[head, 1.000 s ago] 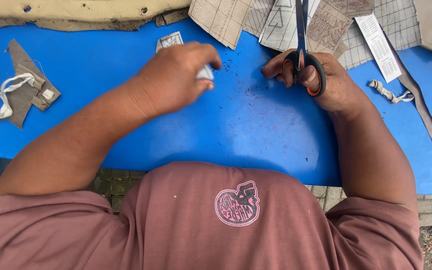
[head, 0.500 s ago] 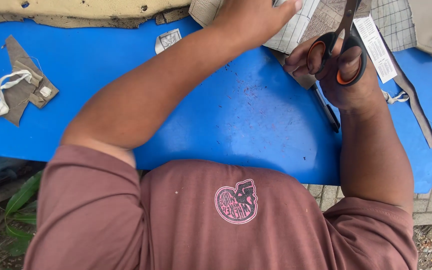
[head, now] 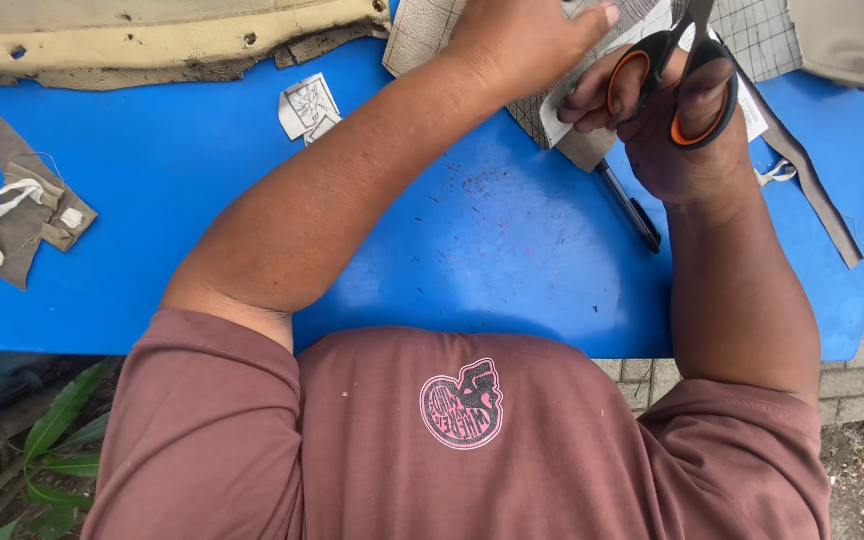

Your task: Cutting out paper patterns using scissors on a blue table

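Since the earlier frame, the left hand (head: 517,40) has been stretched from mid-table to the top centre, where its flattened fingers press a checked fabric piece (head: 572,125). Orange-and-black scissors (head: 677,75) are gripped by the right hand (head: 677,130), fingers curled through the loops, at upper right. A dark pen (head: 632,208) is seen on the blue table (head: 252,200), a small paper scrap (head: 307,105) at upper centre-left.

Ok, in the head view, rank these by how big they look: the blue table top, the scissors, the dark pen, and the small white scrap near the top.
1. Blue table top, by far.
2. Scissors in the right hand, though their blades run out of frame.
3. Dark pen, partly hidden under the fabric.
4. Small white scrap; close to the pen, so unsure.
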